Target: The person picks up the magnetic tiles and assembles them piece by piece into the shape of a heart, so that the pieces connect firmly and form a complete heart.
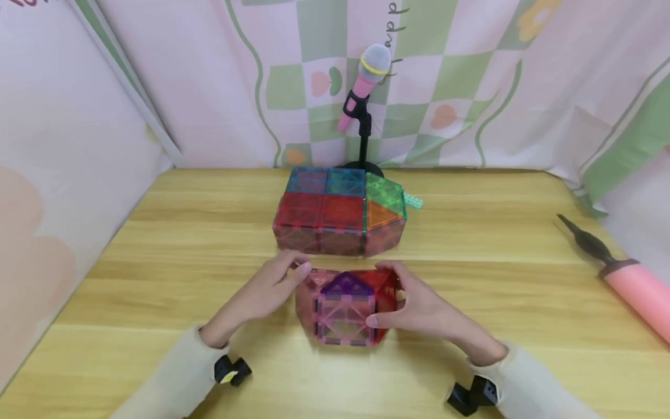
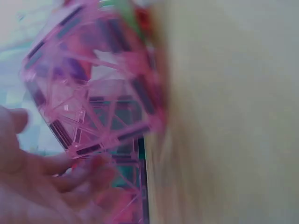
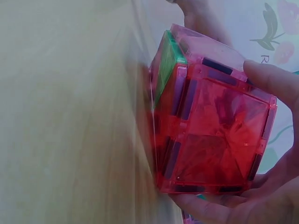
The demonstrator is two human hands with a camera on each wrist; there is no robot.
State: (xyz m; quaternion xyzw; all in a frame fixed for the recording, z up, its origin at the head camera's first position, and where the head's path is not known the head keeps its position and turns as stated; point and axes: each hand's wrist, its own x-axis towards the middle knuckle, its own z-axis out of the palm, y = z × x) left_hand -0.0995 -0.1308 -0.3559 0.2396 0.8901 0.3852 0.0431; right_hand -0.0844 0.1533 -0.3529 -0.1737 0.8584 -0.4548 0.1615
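A small hollow block of translucent magnetic tiles (image 1: pixel 345 319) stands near the middle of the table, with pink tiles in front and a purple triangle (image 1: pixel 346 284) on top. My right hand (image 1: pixel 426 308) grips its right side, thumb on the front edge and fingers round the back. In the right wrist view a red square tile (image 3: pixel 219 135) faces me between thumb and fingers, beside a green tile (image 3: pixel 169 70). My left hand (image 1: pixel 264 291) is at the block's left back corner. The left wrist view shows its fingers (image 2: pixel 70 179) loose by a pink tile (image 2: pixel 100 84), thumb apart.
Just behind lies a larger magnetic-tile structure (image 1: pixel 342 212) in red, blue, green and orange. Beyond it a pink toy microphone (image 1: pixel 366 78) stands on a black stand. A pink balloon pump (image 1: pixel 635 291) lies at the right; a patterned curtain (image 1: pixel 450 75) backs the table (image 1: pixel 157 279).
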